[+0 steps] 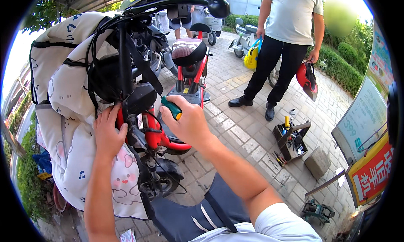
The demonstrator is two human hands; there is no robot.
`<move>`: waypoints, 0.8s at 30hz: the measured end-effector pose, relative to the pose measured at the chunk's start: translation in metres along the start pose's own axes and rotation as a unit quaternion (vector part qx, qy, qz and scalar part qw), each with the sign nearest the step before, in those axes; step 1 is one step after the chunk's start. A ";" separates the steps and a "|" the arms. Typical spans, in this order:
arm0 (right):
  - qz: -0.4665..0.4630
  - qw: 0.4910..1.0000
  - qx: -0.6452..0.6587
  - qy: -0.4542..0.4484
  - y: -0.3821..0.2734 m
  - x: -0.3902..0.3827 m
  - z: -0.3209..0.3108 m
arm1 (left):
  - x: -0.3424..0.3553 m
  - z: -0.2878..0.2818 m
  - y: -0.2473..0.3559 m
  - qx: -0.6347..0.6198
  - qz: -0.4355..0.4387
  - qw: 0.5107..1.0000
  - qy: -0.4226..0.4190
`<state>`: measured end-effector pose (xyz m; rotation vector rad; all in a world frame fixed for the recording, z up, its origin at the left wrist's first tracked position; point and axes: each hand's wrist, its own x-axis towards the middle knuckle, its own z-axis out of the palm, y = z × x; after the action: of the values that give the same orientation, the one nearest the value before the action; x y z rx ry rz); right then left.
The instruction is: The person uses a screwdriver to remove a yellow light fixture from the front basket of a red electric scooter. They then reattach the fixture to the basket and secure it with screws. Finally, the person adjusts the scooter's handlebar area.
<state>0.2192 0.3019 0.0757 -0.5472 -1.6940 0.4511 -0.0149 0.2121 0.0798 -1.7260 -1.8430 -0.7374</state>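
A red electric scooter (155, 136) stands before me on the left, its front draped with a padded white cover (78, 143) with cartoon prints. My right hand (190, 120) is closed round the green and yellow handle of a screwdriver (170, 107), beside the black housing (141, 99) below the handlebar. I cannot make out the screwdriver's shaft or tip. Against the cover and the scooter's red front edge rests my left hand (108, 130), thumb apart from its fingers. Its fingertips reach up to the dark parts under the handlebar and are partly hidden.
A toolbox (290, 143) with hand tools stands on the paving at right, near a stone block (318, 162). Beyond it a person (286, 44) holds a yellow bag (251, 56) and a red helmet (306, 80). Another red scooter (189, 77) is parked ahead; signboards (364, 120) line the right.
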 end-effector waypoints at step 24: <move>-0.207 0.950 -0.224 -0.064 -0.002 0.002 -0.023 | 0.000 -0.001 -0.005 0.000 -0.010 1.000 0.020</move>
<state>0.2413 0.3019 0.0827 -0.4727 -1.9883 -0.2148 -0.0199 0.2116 0.0803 -1.6829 -1.8353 -0.7758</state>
